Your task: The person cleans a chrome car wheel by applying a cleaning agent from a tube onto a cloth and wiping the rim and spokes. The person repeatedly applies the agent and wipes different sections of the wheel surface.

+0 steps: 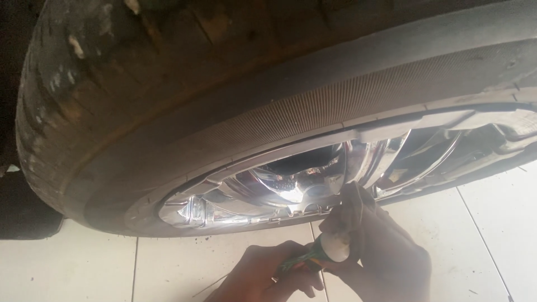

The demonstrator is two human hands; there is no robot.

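Polishing seems underway: the left hand (263,274) grips a small colourful tube (313,258), the right hand (386,251) pinches a cloth (358,196) against the chrome wheel rim (291,187), likely rubbing next.

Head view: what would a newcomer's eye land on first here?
The shiny chrome wheel inside a big dusty tyre fills the upper frame. Below it, over the white tiled floor, the left hand grips a multicoloured tube by its body, and the right hand is at its white cap.
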